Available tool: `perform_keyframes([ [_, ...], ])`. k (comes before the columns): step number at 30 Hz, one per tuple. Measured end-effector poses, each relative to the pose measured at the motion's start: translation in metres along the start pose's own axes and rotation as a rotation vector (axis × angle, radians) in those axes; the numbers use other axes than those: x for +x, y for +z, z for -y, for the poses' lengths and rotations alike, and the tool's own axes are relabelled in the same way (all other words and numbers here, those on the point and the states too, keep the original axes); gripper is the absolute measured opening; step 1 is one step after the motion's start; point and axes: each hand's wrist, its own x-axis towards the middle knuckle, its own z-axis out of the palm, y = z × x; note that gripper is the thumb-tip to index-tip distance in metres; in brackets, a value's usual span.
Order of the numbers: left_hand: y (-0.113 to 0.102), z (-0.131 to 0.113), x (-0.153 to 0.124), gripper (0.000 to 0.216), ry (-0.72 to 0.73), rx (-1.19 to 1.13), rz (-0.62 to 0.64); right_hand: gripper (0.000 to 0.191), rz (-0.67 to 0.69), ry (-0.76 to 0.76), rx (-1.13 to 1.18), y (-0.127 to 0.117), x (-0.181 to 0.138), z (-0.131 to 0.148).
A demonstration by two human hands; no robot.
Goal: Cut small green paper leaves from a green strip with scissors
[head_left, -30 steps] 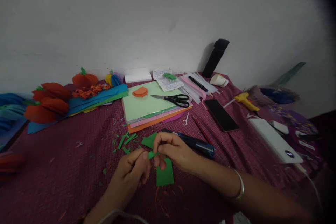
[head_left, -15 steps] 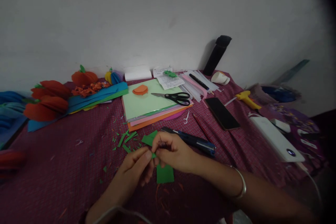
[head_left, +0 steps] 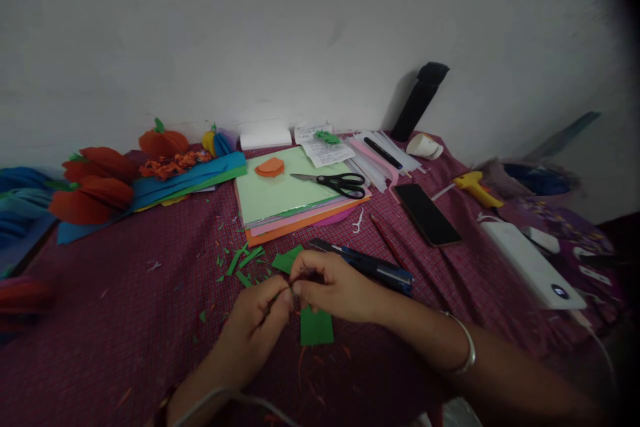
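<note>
My left hand and my right hand meet fingertip to fingertip low over the maroon cloth. Both pinch a very small piece between them; it was a green paper scrap in the earlier frames and is almost hidden by the fingers now. Under my right hand lies a green paper rectangle. Another green piece and several green slivers lie just beyond the hands. A dark blue tool rests right behind my right hand.
A stack of coloured paper sheets carries black scissors and an orange cut-out. Orange paper pumpkins and blue sheets lie left. A phone, yellow glue gun, white power bank, glue sticks and a black bottle are right.
My fingertips have closed together over the small green scrap, which showed between the hands before. The view has shifted slightly; the hands stay in the same spot.
</note>
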Motion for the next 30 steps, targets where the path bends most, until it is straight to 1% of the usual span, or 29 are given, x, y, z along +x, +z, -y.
perform_keyframes([
  [2, -0.001, -0.002, 0.002, 0.023, 0.009, -0.010, 0.007, 0.008, 0.021, 0.062, 0.044, -0.002, 0.001, -0.001],
  [4, -0.001, -0.006, 0.003, 0.014, -0.009, -0.037, 0.015, 0.008, 0.032, 0.117, 0.105, -0.004, 0.002, -0.004],
  [6, -0.002, -0.010, 0.004, 0.010, -0.032, -0.085, 0.028, 0.008, 0.025, 0.147, 0.136, -0.004, 0.003, -0.005],
  [9, -0.004, -0.013, 0.004, 0.012, -0.061, -0.155, 0.056, 0.009, 0.011, 0.167, 0.127, -0.003, 0.004, -0.006],
  [12, -0.005, -0.008, 0.003, 0.015, -0.068, -0.184, 0.070, 0.009, 0.013, 0.158, 0.093, -0.001, 0.003, -0.006],
  [14, -0.004, -0.002, 0.002, 0.022, -0.073, -0.173, 0.060, 0.009, 0.008, 0.135, 0.054, 0.000, 0.002, -0.006],
  [17, -0.004, 0.005, 0.001, 0.033, -0.088, -0.127, 0.012, 0.011, -0.001, 0.133, 0.029, -0.001, 0.001, -0.005],
  [20, -0.004, 0.005, 0.000, 0.035, -0.085, -0.114, -0.030, 0.018, -0.012, 0.141, 0.102, -0.006, 0.004, -0.005],
  [24, -0.007, 0.002, 0.000, 0.037, -0.108, -0.117, -0.068, 0.026, -0.094, 0.095, 0.250, -0.015, 0.008, -0.007],
  [26, -0.008, 0.002, 0.001, 0.037, -0.107, -0.118, -0.074, 0.028, -0.114, 0.073, 0.283, -0.017, 0.008, -0.007],
  [28, -0.008, 0.001, 0.002, 0.036, -0.099, -0.121, -0.069, 0.027, -0.068, 0.068, 0.265, -0.016, 0.008, -0.007],
  [30, -0.007, 0.001, 0.001, 0.036, -0.078, -0.117, -0.056, 0.022, 0.009, 0.080, 0.232, -0.012, 0.006, -0.007],
])
